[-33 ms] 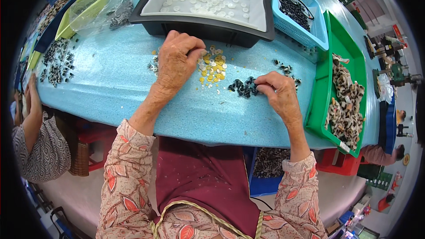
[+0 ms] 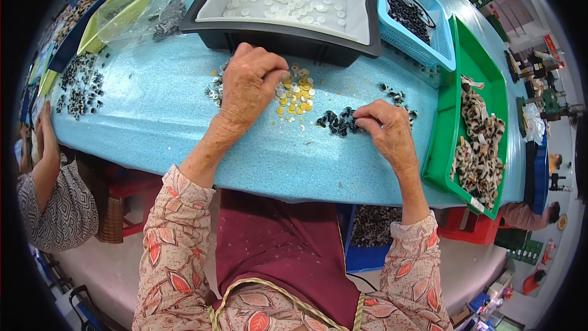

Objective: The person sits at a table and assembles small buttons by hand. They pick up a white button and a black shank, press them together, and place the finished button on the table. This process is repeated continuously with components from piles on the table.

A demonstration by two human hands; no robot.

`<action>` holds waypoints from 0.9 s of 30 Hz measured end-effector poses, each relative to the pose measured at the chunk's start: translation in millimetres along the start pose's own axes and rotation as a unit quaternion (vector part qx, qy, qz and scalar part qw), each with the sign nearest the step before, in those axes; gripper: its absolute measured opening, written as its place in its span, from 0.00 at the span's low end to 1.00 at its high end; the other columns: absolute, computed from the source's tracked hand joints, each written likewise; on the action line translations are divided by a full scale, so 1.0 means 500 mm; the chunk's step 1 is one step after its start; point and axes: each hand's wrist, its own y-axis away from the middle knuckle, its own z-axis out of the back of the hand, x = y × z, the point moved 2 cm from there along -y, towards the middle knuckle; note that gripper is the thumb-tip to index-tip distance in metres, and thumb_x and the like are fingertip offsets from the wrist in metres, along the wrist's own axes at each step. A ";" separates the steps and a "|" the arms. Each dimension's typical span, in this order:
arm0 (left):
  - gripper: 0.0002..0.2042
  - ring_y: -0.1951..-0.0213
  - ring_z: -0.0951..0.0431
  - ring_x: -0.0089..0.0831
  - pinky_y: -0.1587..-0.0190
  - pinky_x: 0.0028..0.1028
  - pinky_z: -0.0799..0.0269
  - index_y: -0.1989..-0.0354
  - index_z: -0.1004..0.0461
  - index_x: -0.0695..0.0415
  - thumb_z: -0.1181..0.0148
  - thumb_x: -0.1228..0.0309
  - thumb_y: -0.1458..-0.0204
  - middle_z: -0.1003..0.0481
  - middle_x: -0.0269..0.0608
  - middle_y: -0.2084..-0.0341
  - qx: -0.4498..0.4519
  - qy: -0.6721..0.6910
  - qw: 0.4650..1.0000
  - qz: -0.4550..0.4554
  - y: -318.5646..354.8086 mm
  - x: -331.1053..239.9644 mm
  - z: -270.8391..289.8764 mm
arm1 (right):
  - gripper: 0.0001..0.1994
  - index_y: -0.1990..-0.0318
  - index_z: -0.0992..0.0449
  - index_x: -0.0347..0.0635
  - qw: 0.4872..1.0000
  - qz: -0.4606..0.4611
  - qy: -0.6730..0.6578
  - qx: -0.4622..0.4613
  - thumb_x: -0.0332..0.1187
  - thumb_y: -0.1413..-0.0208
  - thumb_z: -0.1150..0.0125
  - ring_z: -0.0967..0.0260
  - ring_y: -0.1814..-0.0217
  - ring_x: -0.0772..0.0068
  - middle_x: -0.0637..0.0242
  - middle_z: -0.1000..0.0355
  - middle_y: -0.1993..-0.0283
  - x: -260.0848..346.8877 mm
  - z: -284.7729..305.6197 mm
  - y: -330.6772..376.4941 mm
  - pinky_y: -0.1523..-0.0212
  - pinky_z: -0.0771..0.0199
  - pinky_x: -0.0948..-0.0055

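My left hand (image 2: 252, 86) is closed in a pinch above the table, at the left edge of a loose pile of small yellow and white discs (image 2: 297, 95). What its fingertips hold, if anything, is hidden. Under and beside its wrist lie a few clear and dark bits (image 2: 214, 93). Farther right, my right hand (image 2: 391, 130) pinches at the right end of a cluster of shiny black pieces (image 2: 338, 122). Its thumb and forefinger touch the cluster, but whatever lies between them is too small to make out.
A black tray (image 2: 282, 32) with white lining and translucent discs stands ahead. To its right are a light blue basket (image 2: 438, 55) of black pieces and a green crate (image 2: 436, 147) of spotted plush pieces. Black bits (image 2: 79, 89) lie at left, near another person's arm (image 2: 46, 159).
My left hand has shifted very slightly to the right, still pinched. The right hand looks the same.
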 end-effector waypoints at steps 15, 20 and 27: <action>0.05 0.62 0.32 0.36 0.57 0.36 0.40 0.74 0.22 0.55 0.35 0.73 0.61 0.27 0.35 0.74 0.158 -0.064 0.984 0.053 0.004 -0.007 -0.046 | 0.03 0.66 0.28 0.31 0.937 -0.038 -0.344 0.038 0.20 0.49 0.43 0.26 0.69 0.76 0.60 0.26 0.68 0.062 -0.013 -0.105 0.68 0.23 0.80; 0.03 0.62 0.33 0.35 0.56 0.36 0.42 0.75 0.24 0.55 0.38 0.72 0.58 0.28 0.36 0.75 0.146 -0.048 0.987 0.048 0.007 -0.001 -0.043 | 0.05 0.65 0.25 0.32 0.910 -0.038 -0.410 0.055 0.19 0.51 0.41 0.25 0.68 0.76 0.63 0.25 0.68 0.041 -0.046 -0.117 0.66 0.23 0.80; 0.04 0.64 0.33 0.35 0.57 0.34 0.43 0.73 0.24 0.54 0.38 0.73 0.58 0.29 0.35 0.74 0.119 0.016 0.992 0.049 -0.006 0.000 -0.012 | 0.07 0.63 0.22 0.33 0.907 -0.067 -0.410 0.067 0.21 0.51 0.40 0.26 0.70 0.79 0.63 0.24 0.70 0.026 -0.066 -0.110 0.67 0.24 0.81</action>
